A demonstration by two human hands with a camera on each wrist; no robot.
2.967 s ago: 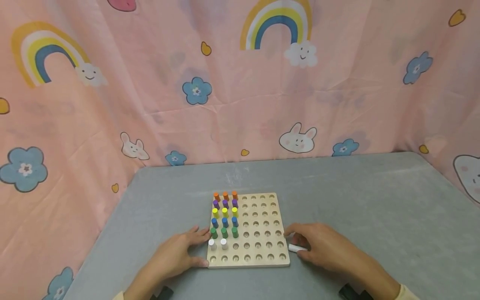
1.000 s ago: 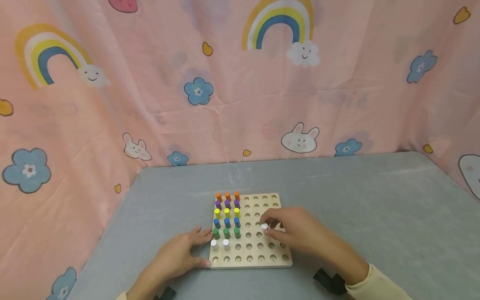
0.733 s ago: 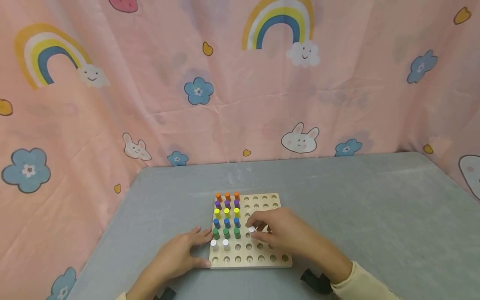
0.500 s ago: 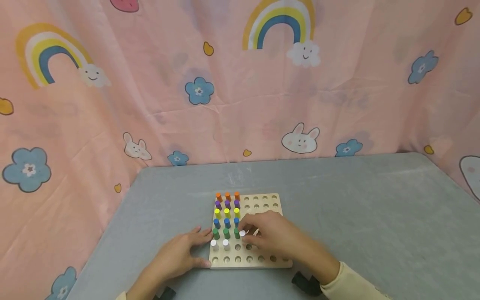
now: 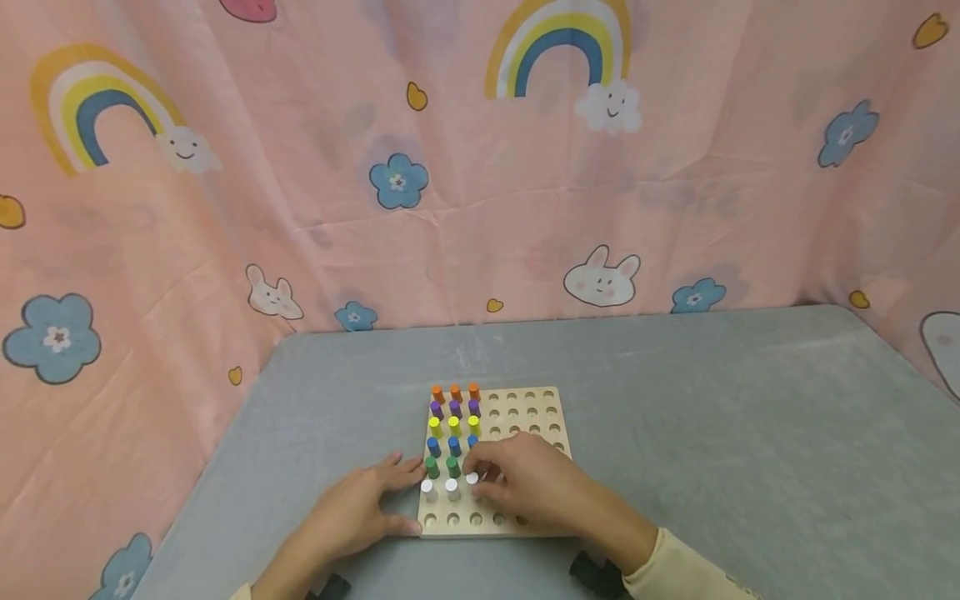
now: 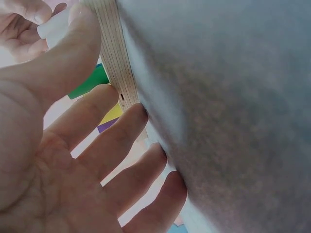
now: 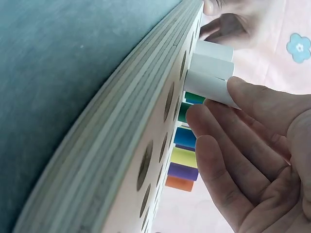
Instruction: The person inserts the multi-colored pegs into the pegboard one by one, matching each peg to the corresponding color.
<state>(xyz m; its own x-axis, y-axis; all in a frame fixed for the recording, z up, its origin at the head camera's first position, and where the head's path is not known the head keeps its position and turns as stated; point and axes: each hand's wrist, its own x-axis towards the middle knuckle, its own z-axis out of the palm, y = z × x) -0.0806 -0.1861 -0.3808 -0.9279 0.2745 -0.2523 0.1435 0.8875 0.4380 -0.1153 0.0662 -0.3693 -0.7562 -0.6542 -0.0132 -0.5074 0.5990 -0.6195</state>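
Observation:
A square wooden pegboard (image 5: 480, 530) with rows of round holes lies on the grey table. My right hand (image 5: 528, 479) pinches a white peg (image 7: 209, 86) between thumb and fingers, upright at the third hole of the white row. Two more white pegs (image 5: 452, 490) stand to its left. Behind them rise green pegs (image 5: 432, 467), blue pegs (image 5: 433, 447), yellow pegs (image 5: 453, 427), purple pegs (image 5: 454, 410) and orange pegs (image 5: 456, 393). My left hand (image 5: 367, 504) rests at the board's left edge, fingers spread, thumb at the near corner.
The grey table (image 5: 712, 417) reaches back to a pink curtain (image 5: 450, 233) printed with rainbows, flowers and rabbits. Unfilled holes (image 5: 512, 413) cover the board's right side and its nearest row. A dark wrist device (image 5: 596, 575) sits under the right forearm.
My right hand has picked up the white peg from the table right of the board and carried it left over the board to the white row. My left hand keeps its place.

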